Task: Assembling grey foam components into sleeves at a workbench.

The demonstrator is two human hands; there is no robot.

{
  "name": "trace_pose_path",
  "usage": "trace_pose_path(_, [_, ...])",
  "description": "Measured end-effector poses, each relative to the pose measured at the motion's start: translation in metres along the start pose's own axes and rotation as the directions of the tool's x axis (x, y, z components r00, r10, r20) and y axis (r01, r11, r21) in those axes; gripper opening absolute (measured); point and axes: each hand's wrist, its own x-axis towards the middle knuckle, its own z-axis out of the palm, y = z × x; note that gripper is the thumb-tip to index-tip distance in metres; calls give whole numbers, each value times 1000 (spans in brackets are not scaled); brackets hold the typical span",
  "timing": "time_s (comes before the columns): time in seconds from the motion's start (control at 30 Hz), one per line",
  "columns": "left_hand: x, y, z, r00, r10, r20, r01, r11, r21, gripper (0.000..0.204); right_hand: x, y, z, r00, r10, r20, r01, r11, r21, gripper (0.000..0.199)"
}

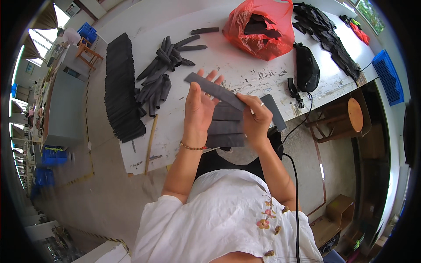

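A long dark grey fabric strip (210, 87) stretches slantwise between both hands above the white table (245, 76). My left hand (197, 109) holds it from below, fingers spread behind it. My right hand (256, 116) pinches the strip's lower right part. Under the hands lies a small stack of flat grey strips (226, 127) at the table's near edge. Left of the hands lies a heap of rolled dark strips (160, 72), and further left a long tidy stack of dark pieces (120, 87).
A red plastic bag (263, 28) with dark pieces sits at the back. A black pouch (306, 68), a black cable (294, 171) and more dark fabric (326, 37) lie to the right. A wooden stool (346, 116), a blue crate (389, 76) and a wooden stick (151, 142) are nearby.
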Motion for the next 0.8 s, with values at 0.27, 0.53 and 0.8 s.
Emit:
trace_pose_path(0.27, [-18, -1, -31, 951, 58, -303, 14, 973, 230, 14, 7, 16, -17, 985, -101, 138, 123, 979, -165, 30])
trace_pose_path(0.53, [-25, -1, -16, 943, -95, -319, 116, 992, 47, 42, -11, 31, -15, 699, 625, 346, -712, 564, 419, 23])
trace_pose_path(0.8, [-33, -10, -39, 921, 120, -371, 80, 873, 481, 31, -17, 24, -12, 665, 664, 341, -739, 521, 428, 19])
